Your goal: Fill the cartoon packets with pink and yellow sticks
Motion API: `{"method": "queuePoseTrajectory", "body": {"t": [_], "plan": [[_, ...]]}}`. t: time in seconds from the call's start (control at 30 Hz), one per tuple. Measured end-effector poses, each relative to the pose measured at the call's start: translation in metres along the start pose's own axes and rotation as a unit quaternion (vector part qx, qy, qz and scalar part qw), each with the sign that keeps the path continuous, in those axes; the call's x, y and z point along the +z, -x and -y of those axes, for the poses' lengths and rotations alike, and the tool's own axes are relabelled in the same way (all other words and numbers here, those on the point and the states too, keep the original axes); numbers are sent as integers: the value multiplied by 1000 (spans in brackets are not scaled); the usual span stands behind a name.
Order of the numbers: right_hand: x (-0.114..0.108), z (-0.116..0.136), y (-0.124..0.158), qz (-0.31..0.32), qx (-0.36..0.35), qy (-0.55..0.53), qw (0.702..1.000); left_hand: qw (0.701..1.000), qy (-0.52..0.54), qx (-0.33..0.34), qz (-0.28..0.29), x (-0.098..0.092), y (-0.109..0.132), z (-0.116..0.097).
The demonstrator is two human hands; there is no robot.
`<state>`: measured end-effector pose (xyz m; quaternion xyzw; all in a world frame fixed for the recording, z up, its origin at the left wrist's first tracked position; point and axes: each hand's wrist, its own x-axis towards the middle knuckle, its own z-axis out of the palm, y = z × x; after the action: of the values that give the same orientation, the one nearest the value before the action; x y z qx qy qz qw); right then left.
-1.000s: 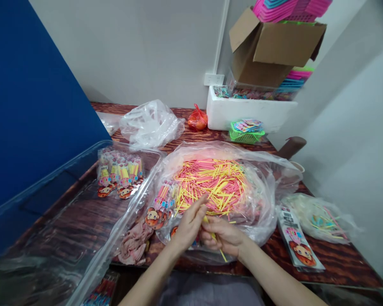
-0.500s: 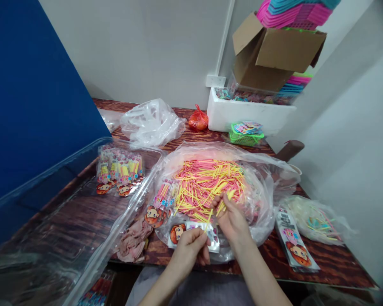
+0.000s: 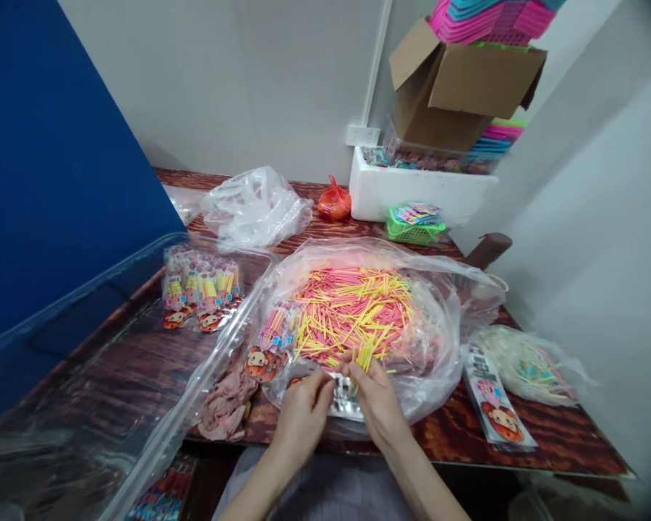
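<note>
Nearest, above the table edge, two hands are seen close together. By the right hand [image 3: 378,398], a bunch of yellow sticks [image 3: 364,356] is grasped between the thumb and the fingers; the far ends of the bunch are left showing beyond the fingertips. The left hand [image 3: 305,412] is placed just to the left, with its fingers curled together; whether something is pinched there cannot be told. Below and between the hands, a printed pouch [image 3: 343,396] is partly covered by them.

At the near left a crumpled pink cloth [image 3: 225,407] is laid, and at the near right a stack of flat pouches [image 3: 499,405]. Just beyond the grip, a heap of pink and yellow sticks [image 3: 358,307] is held in an opened plastic bag [image 3: 439,380]. Filled packets [image 3: 200,293] are gathered farther to the left. At the far side, a green basket [image 3: 414,230] is placed before a white foam box [image 3: 423,194].
</note>
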<state>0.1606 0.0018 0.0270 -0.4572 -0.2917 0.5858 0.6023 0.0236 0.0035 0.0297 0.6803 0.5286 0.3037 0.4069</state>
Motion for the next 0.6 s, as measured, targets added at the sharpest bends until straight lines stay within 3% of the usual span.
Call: {"method": "queuePoseTrajectory", "body": {"t": [0.13,0.23,0.3,0.37,0.5,0.6], "plan": [[-10,-19,9,39,-61,137,988,989,-60,98,-96,2,9,1],[-12,-35,16,24,-86,143,986,965,-146,214,-36,12,13,2],[-13,-38,17,15,-88,145,985,952,-176,251,18,16,14,3],[-13,-36,16,26,-83,169,982,953,-168,250,17,15,13,6],[-13,-24,16,43,-95,213,971,968,-144,200,-50,8,7,18],[-15,-18,18,45,-108,225,967,965,-185,184,-26,6,1,26]]}}
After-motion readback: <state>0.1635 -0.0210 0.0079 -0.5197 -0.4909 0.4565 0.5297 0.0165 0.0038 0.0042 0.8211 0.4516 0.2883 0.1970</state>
